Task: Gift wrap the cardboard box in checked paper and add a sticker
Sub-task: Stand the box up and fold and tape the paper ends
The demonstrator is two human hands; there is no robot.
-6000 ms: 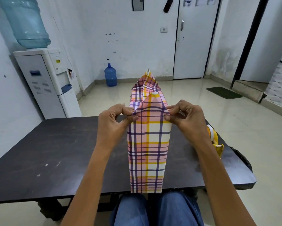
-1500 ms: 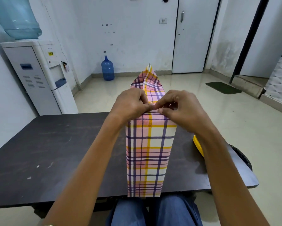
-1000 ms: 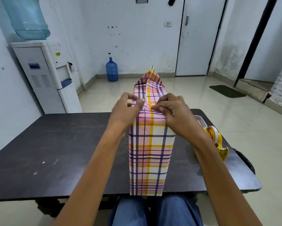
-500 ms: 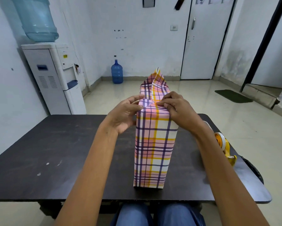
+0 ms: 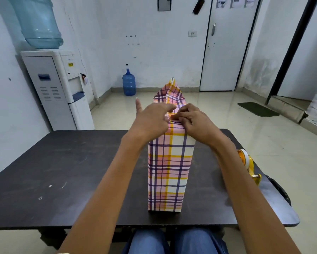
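Observation:
A tall box wrapped in pink, yellow and purple checked paper point(image 5: 170, 171) stands upright on the dark table point(image 5: 62, 173). Its far top flap sticks up in a point. My left hand point(image 5: 152, 120) hovers over the top near edge with fingers spread and straight, the thumb lifted. My right hand point(image 5: 194, 121) presses the folded paper down on the top with curled fingertips. The box under the paper is hidden. No sticker is in view.
A yellow tape dispenser point(image 5: 249, 164) sits at the table's right edge. A water dispenser point(image 5: 58, 88) stands far left, a blue bottle point(image 5: 129, 83) on the floor behind, and a dark object point(image 5: 278, 189) lies beyond the table's right side.
The box now stands further onto the table. My left hand has let go of the paper fold and its fingers have spread open; my right hand still presses the top.

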